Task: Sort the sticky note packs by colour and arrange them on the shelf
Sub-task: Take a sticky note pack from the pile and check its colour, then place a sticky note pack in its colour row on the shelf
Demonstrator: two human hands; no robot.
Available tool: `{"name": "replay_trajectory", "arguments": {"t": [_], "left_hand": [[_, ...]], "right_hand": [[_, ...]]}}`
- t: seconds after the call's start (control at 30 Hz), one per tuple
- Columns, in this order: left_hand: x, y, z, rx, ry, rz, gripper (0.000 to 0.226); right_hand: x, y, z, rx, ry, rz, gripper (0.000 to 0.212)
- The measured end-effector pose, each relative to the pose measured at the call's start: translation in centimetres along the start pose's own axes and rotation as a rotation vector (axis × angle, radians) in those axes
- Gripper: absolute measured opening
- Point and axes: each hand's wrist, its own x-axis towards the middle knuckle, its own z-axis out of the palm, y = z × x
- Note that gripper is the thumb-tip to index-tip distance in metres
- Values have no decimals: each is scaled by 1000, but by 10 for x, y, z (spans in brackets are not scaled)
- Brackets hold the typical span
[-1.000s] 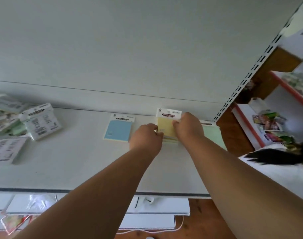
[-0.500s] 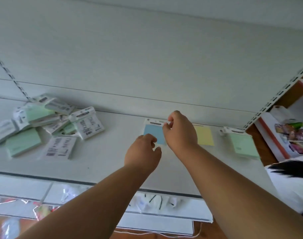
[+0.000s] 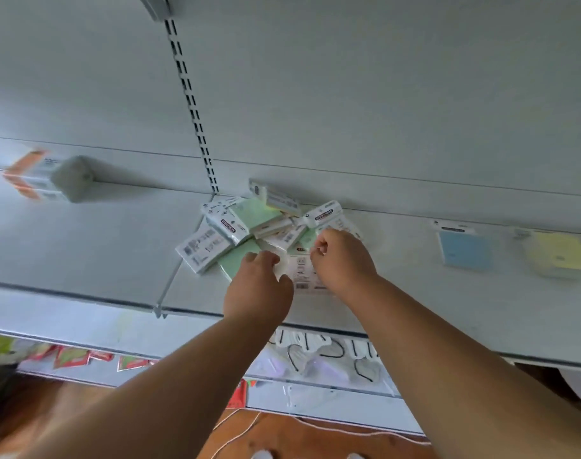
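Sticky note packs [image 3: 249,226] lay heaped on the shelf [image 3: 83,253], where both hands had moved from the blue pack [image 3: 466,248] (now well right, beside a yellow pack [image 3: 559,255]). Left hand [image 3: 259,286] and right hand [image 3: 342,260] curled their fingers on a face-down pack [image 3: 304,273].

Jumbled sticky note packs [image 3: 249,226] on shelf [image 3: 83,253]

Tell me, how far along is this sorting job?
Early on. Done: a blue pack and a yellow pack lie apart on the shelf. In hand: both hands, left hand and right hand, are on a face-down pack at the heap's near edge. Left: the jumbled heap, mostly green.
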Motion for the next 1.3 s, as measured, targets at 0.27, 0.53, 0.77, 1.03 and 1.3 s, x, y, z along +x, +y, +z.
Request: {"name": "replay_trajectory", "arguments": {"t": [0.27, 0.53, 0.77, 1.03, 1.3], "left_hand": [[17, -55, -28, 15, 45, -199, 41], [17, -63, -30, -476, -2, -317, 26], [4, -27, -19, -724, -171, -263, 12], [-31, 60, 28, -587, -278, 41, 13], [-101, 200, 131, -493, -327, 143, 11]], "right_hand": [[0, -62, 37, -33, -256, -59, 33], [6, -67, 43, 303, -145, 279, 24], [-22, -42, -10, 815, -154, 228, 7], [-40, 60, -86, 563, 222, 180, 18], [-82, 219, -179, 374, 328, 283, 26]]}}
